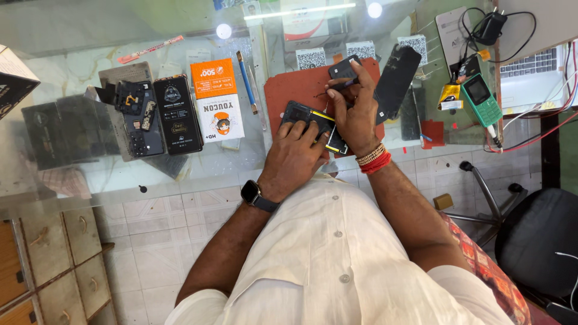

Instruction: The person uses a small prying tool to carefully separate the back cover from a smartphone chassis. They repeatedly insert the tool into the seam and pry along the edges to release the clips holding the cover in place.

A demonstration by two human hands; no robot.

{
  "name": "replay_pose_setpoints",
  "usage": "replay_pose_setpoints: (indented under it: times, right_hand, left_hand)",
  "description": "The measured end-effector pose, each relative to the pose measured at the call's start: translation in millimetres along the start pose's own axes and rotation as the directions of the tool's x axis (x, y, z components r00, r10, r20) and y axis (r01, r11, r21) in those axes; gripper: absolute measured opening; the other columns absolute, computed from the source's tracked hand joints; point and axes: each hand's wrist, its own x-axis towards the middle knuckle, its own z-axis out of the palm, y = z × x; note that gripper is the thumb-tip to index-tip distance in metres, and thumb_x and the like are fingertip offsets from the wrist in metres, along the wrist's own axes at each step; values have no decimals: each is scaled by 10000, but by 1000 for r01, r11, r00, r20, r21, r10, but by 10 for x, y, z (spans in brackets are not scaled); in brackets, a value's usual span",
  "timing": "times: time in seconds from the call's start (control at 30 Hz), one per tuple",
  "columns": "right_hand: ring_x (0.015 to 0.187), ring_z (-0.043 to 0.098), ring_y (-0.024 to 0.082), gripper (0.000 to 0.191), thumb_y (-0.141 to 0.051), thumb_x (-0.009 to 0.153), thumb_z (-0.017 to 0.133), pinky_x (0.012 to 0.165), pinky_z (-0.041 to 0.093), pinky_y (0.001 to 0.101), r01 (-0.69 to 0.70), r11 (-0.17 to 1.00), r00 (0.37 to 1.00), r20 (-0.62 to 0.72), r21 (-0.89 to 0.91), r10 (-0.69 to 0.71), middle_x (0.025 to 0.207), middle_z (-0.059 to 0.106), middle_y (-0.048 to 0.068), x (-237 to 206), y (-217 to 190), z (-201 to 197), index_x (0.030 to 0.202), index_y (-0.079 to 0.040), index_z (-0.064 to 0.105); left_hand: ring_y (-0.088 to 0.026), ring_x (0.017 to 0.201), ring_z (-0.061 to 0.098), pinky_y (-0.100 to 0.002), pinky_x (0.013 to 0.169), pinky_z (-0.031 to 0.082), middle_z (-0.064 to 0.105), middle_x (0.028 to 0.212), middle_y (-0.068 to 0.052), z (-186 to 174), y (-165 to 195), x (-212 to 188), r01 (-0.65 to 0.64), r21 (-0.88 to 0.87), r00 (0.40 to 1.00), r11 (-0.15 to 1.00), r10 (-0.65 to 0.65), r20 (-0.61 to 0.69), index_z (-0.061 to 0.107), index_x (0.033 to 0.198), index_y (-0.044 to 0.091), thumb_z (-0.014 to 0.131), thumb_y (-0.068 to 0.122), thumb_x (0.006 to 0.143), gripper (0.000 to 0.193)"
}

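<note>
Left hand pressed flat on opened phone, which lies on red mat on glass counter. Right hand pinches thin tool just above phone; hands close together.

The scene is brightly and evenly lit from overhead. The glass bench mirrors a long tube light and two round lamps as white glare near its far edge, and a pale haze washes over the glass to the left of the tube light's reflection. Shadows are soft and short. Focus is sharp across the bench. Straight lines bow toward the frame edges, a wide-lens distortion, plainest in the floor tiles below the bench.
</note>
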Motion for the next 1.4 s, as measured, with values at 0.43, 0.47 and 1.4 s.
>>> replay_pose_setpoints:
  times: [0.43,0.47,1.4]
  right_hand:
    - [1084,692,211,667,114,1063,574,959,599,353,11,998,999,-37,58,-8,1213,672,186,-73,-183,-81,1607,-51,224]
    - [1066,667,213,674,96,1061,542,954,575,348,-3,998,999,-31,69,5,1195,651,173,-71,-209,-101,1621,-42,193]
    - [794,612,278,101,-54,961,757,704,491,398,-122,915,988,40,-385,148,885,625,119,-193,-153,-754,982,-14,667]
  left_hand:
    - [-305,1189,553,-470,1043,413,632,1293,-160,-27,53,-89,26,7,1000,1000,-26,4,707,1250,57,799,363,796,555]
    - [-304,1190,553,-467,1045,413,631,1295,-159,-29,58,-94,27,4,1000,1000,-27,4,705,1254,54,800,361,797,559]
    - [-363,1313,497,-537,1133,365,587,1364,-206,218,126,69,-91,-140,996,986,92,-2,651,1338,53,833,471,762,734]
